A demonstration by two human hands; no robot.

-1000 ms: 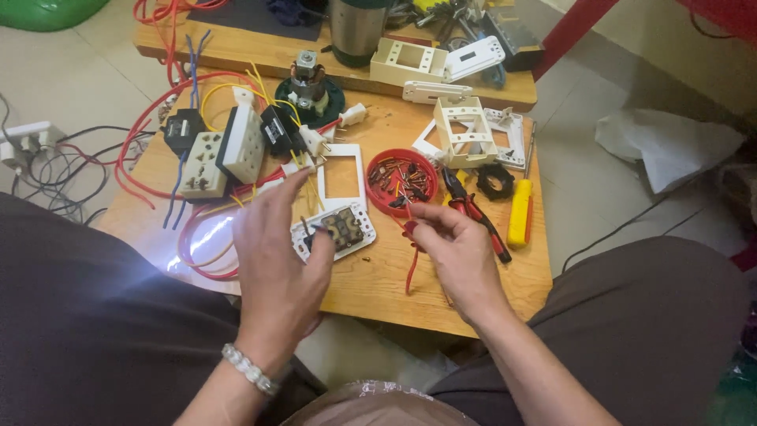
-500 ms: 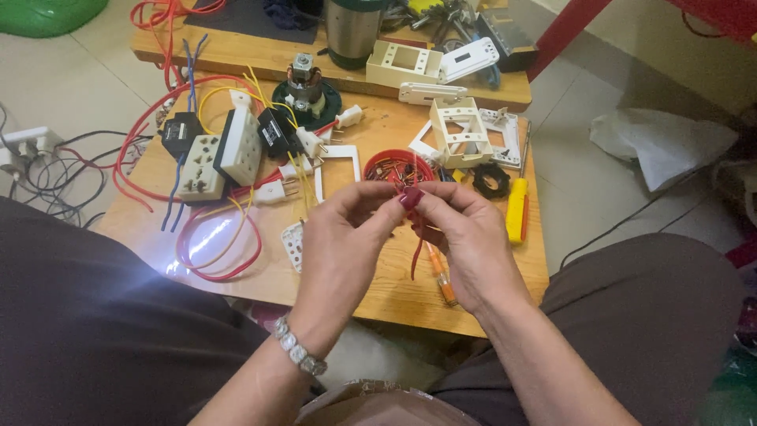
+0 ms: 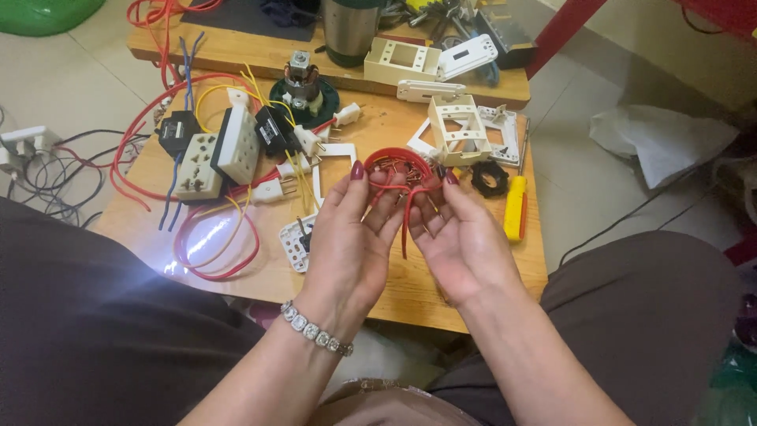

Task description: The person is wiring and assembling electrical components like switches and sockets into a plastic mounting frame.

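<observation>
My left hand (image 3: 351, 237) and my right hand (image 3: 461, 241) are raised palm-up over the low wooden table (image 3: 260, 276), fingertips meeting. Between them they pinch a short piece of red wire (image 3: 408, 217) that hangs down between the palms. Just behind the fingertips sits a round red lid (image 3: 398, 164) holding several small screws and metal bits. A white socket plate (image 3: 296, 243) lies partly hidden under my left hand. A bracelet of clear stones circles my left wrist.
White sockets and black parts joined by red, yellow and blue wires (image 3: 217, 150) crowd the table's left side. A white frame (image 3: 461, 130), a black ring (image 3: 489, 177) and a yellow-handled screwdriver (image 3: 515, 209) lie at the right. A small motor (image 3: 300, 79) stands behind.
A second ago my left hand pressed on the white socket plate and my right reached by the red lid. Both hands have since lifted and come together on the red wire.
</observation>
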